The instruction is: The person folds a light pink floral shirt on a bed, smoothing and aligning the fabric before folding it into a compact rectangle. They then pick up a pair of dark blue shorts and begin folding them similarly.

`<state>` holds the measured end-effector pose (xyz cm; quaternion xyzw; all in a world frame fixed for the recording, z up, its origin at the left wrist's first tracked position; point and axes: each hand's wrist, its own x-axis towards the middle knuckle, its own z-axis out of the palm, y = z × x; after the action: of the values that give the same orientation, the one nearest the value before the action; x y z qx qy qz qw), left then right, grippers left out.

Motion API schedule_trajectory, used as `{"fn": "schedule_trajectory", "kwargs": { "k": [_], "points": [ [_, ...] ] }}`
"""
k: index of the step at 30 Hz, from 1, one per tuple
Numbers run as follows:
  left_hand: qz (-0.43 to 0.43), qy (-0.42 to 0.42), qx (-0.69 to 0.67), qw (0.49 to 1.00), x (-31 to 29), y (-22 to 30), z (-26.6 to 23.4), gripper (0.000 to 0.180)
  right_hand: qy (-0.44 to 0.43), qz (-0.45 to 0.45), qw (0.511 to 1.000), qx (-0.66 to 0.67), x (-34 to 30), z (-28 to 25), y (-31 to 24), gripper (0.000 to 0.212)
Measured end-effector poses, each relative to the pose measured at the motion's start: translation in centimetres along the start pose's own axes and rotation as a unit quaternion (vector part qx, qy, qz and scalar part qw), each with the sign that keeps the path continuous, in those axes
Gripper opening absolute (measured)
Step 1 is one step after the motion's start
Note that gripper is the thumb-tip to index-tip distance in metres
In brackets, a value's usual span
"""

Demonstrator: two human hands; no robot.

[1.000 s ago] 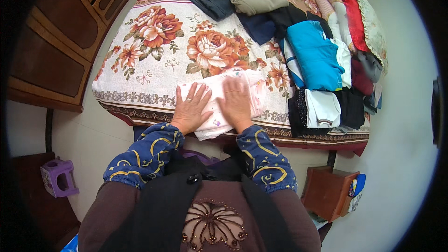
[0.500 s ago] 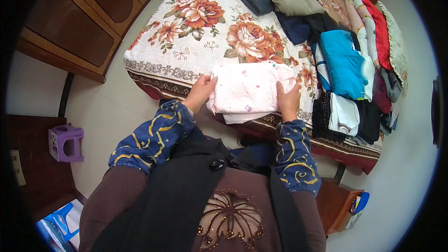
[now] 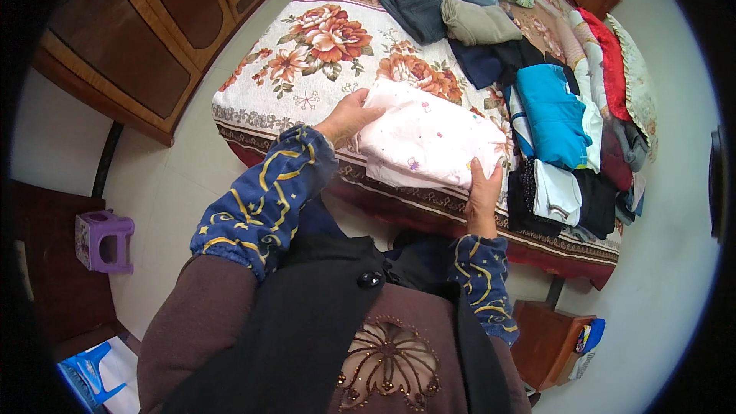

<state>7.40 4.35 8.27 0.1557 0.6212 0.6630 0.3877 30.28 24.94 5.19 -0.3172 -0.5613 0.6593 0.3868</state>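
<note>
A folded pale pink garment (image 3: 429,134) with small coloured prints is held between my two hands at the near edge of the bed. My left hand (image 3: 354,116) grips its upper left corner, thumb on top and the other fingers mostly hidden. At its lower right corner my right hand (image 3: 484,195) is closed on the cloth, thumb uppermost. The garment lies tilted, its left end farther from me than its right. Under it spreads a flowered bedspread (image 3: 261,92). Just right of it sit a folded white garment (image 3: 557,192) and a folded bright blue garment (image 3: 550,119).
Dark jeans (image 3: 410,6), a beige folded garment (image 3: 479,21) and other clothes are heaped at the far side. Bedding with a red strip (image 3: 613,61) lies along the right. A wooden wardrobe (image 3: 146,46) stands left, a purple stool (image 3: 105,241) below it. A small wooden cabinet (image 3: 544,341) is lower right.
The pink garment has turned clockwise: its left end has moved away from me and its right end closer. My left hand has gone up and right, my right hand down, both still gripping.
</note>
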Motion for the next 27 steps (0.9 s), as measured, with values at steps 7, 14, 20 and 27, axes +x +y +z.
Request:
{"fn": "schedule_trajectory", "kwargs": {
  "k": [7, 14, 20, 27],
  "points": [
    [-0.108, 0.064, 0.006, 0.992, -1.3, -7.2, -1.0, 0.044, 0.108, 0.000, 0.924, -0.368, -1.5, -3.3, 6.8, 0.077],
    [-0.081, 0.047, -0.063, 0.994, -4.5, -7.1, -0.4, 0.052, 0.085, -0.195, 0.816, -0.538, -4.4, -1.4, 4.3, 0.077],
    [-0.025, 0.017, -0.069, 0.997, -4.8, -9.9, 0.6, 0.063, -0.135, -0.362, 0.731, -0.563, -6.4, 1.5, 2.8, 0.060],
    [-0.048, 0.062, -0.026, 0.997, -4.4, -9.3, 1.3, 0.056, -0.239, -0.345, 0.734, -0.534, -3.7, 4.4, 3.4, 0.047]
  ]
}}
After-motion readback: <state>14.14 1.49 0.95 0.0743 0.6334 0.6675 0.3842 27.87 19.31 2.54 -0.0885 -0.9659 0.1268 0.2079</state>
